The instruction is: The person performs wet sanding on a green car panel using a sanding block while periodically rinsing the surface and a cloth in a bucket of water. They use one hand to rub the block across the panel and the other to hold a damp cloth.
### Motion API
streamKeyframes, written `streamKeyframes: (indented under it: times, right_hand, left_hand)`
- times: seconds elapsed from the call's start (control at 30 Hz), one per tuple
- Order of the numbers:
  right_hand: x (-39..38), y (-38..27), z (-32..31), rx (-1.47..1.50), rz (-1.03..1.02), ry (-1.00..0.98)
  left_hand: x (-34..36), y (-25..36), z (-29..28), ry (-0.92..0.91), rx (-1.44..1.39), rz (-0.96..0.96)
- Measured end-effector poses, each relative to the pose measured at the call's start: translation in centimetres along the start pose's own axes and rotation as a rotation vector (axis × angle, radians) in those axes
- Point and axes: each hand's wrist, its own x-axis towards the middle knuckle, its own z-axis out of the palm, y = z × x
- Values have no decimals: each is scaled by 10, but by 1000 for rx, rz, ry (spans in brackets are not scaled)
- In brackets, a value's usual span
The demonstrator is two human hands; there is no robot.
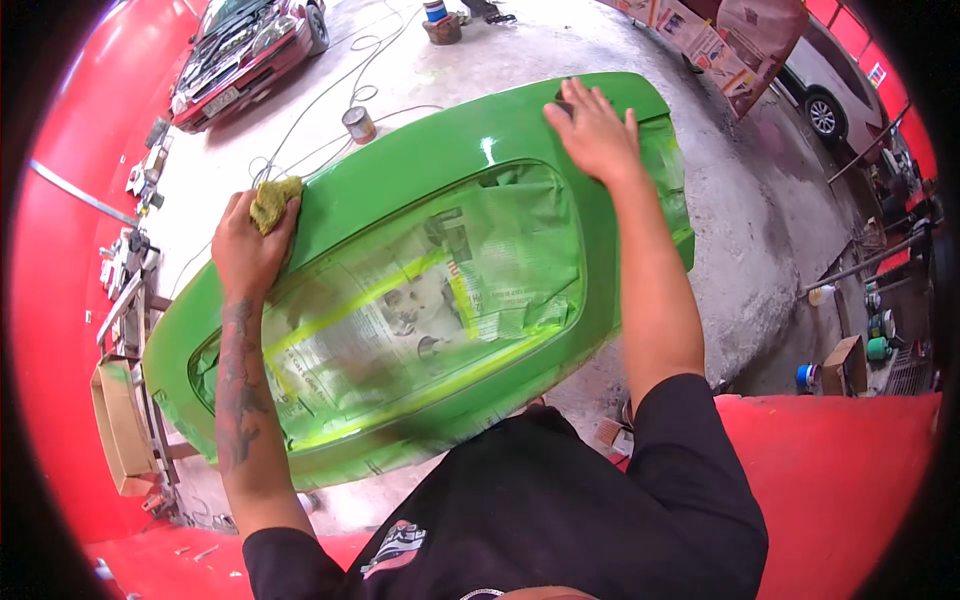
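Black shirt (540,500) nearest the lens, lower middle of the frame – the wearer leaned over a green panel (420,145) that lay slantwise across the middle, its far edge toward the top. The panel sat close to the body, probably so that both arms could reach the far border.

Left hand (250,245), left of centre: closed about an olive-yellow pad (274,205), which bulged up between thumb and fingers at the panel's upper-left edge. Bunched like that, it likely kept a soft thing under control. Right hand (600,135), upper middle: laid on the panel's far right end, fingers a little apart, a dark patch (565,100) showing beside them. Could not tell whether it gripped something there or only pressed. Hands well apart, one toward each end – a spread that would help steady a broad piece.

Newspaper (390,325) filled the recess in the panel, edged with yellow-green strips (463,300); judged to be masking, placed to shield what lay beneath. Metal tin (358,125) stood on the floor (720,230) just beyond the far edge, near looped hose or cable (340,88). Cardboard box (122,430) at lower left, beside the panel's near-left end.
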Motion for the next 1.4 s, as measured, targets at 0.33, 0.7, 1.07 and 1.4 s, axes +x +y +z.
streamKeyframes:
  times: [0.33,0.7,1.07,1.4]
  right_hand:
    - [-115,-240,48,13,-665,-49]
    - [-101,-117,13,-176,-267,28]
    - [-134,-234,39,-28,-571,10]
    - [-161,-16,31,144,64,193]
  left_hand:
    - [4,-11,-5,-1,-43,14]
    - [-21,-124,-69,-144,51,-224]
    - [-27,-141,-66,-139,53,-240]
    - [-16,-132,-58,-157,68,-209]
